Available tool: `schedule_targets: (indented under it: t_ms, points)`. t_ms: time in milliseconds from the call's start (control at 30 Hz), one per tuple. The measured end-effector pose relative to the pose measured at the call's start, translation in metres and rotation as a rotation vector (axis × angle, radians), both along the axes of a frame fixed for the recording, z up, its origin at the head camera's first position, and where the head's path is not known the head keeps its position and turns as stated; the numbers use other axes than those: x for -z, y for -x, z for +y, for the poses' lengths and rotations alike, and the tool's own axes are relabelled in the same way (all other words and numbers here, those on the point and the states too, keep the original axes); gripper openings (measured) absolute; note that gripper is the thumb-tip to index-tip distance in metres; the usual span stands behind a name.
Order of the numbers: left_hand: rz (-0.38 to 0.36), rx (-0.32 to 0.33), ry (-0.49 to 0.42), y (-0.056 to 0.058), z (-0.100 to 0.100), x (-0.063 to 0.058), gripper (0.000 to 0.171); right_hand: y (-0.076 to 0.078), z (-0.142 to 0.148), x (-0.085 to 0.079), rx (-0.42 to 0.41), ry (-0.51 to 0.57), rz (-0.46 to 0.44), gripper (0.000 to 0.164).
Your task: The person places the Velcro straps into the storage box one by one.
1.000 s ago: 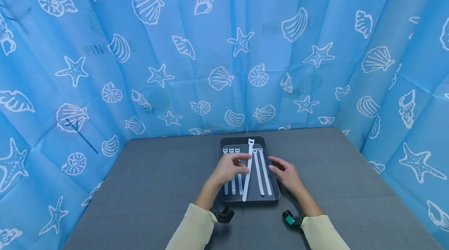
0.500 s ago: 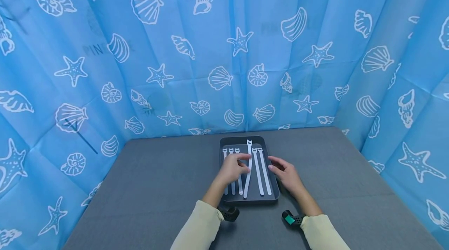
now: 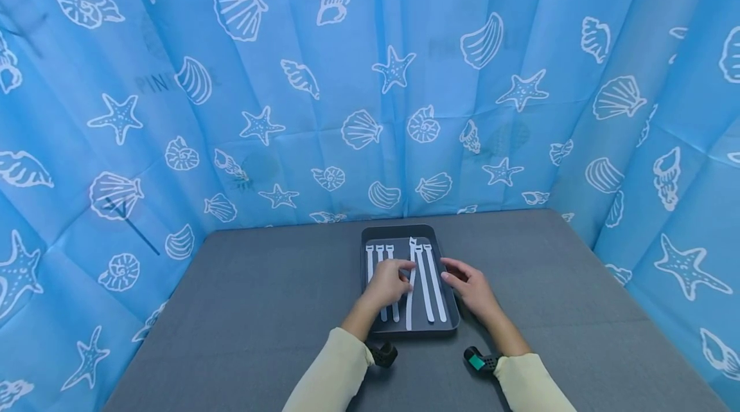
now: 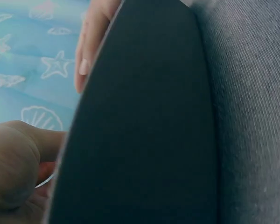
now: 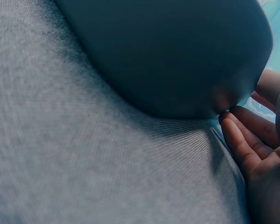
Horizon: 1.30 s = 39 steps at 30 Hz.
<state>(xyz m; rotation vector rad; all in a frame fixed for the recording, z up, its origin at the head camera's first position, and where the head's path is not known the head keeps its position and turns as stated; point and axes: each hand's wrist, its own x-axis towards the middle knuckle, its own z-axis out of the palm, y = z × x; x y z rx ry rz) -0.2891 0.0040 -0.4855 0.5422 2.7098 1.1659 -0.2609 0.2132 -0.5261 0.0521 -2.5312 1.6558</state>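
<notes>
A dark grey tray (image 3: 436, 328) holds several white hook-and-loop cable ties lying lengthwise, some at its left side and two (image 3: 435, 283) at its right. Over the tray's middle my left hand (image 3: 386, 282) pinches another white cable tie (image 3: 409, 309) between thumb and fingers. Its slotted head points to the far side, overlapping the head of the neighbouring tie, and its tail lies toward the tray's near edge. My right hand (image 3: 471, 286) is at the tray's right edge with fingers loosely bent, and its fingertips (image 5: 233, 128) touch the outer wall in the right wrist view.
The tray stands on a grey cloth-covered table (image 3: 289, 296). A blue curtain (image 3: 324, 110) printed with white shells and starfish hangs behind and at both sides. Black bands (image 3: 482, 360) sit on both wrists, by the pale yellow sleeves.
My left hand has shifted slightly right and nearer, and the pinched cable tie has come down closer to the right-hand ties, its head lower in view. My right hand stays at the tray's edge.
</notes>
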Motion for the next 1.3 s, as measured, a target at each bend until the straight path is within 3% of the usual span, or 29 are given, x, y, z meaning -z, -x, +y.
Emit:
schedule_targets:
  t_ms: [333, 867, 1100, 1300]
  points:
    - [0.114, 0.023, 0.230, 0.004, -0.003, 0.004, 0.047, 0.000, 0.000, 0.000, 0.007, -0.006, 0.005, 0.039]
    - [0.163, 0.006, 0.353, 0.009, -0.004, 0.005, 0.052, 0.000, -0.001, -0.001, 0.009, 0.007, -0.015, 0.040]
    - [0.284, 0.088, 0.535, 0.011, -0.003, 0.006, 0.050, -0.001, -0.001, -0.001, 0.009, 0.006, -0.015, 0.040]
    - [0.291, 0.104, 0.617, 0.011, -0.002, 0.009, 0.049, -0.001, -0.001, -0.001, 0.008, 0.010, -0.019, 0.040]
